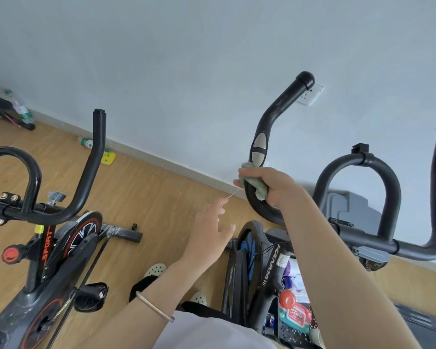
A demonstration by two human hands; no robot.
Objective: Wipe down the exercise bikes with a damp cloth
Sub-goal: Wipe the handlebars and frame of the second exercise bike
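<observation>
Cloth [254,188] at handlebar [260,137] bend (wall [186,71] near)

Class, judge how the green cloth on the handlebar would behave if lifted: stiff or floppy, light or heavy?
Likely floppy: the cloth bunches round the handlebar under the right hand. Probably light: it crumples into one grip. A loose thread trails, so it may snag.
</observation>
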